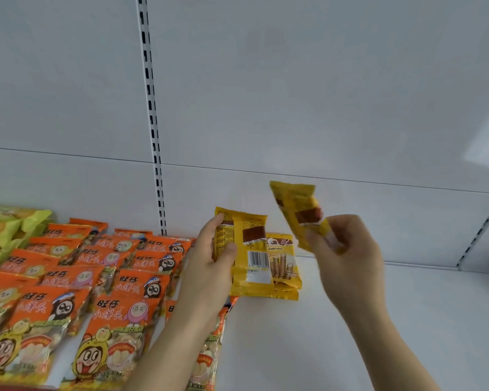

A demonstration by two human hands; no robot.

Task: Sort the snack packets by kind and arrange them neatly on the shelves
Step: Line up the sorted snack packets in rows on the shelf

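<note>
Left hand (pixel 215 249) grips yellow packets (pixel 247 249); right hand (pixel 347 249) pinches another yellow packet (pixel 297 207) above shelf (pixel 378 320). Orange packets (pixel 82 283) left.

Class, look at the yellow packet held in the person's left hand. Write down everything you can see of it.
The yellow packet is a glossy, crinkled foil-like wrapper, turned back side out: a white panel with a barcode, small print and a brown patch show. The left hand grips its left edge, thumb in front. It stands roughly upright, its lower part overlapping the stacked yellow packets on the white shelf; whether it touches them cannot be told.
</note>
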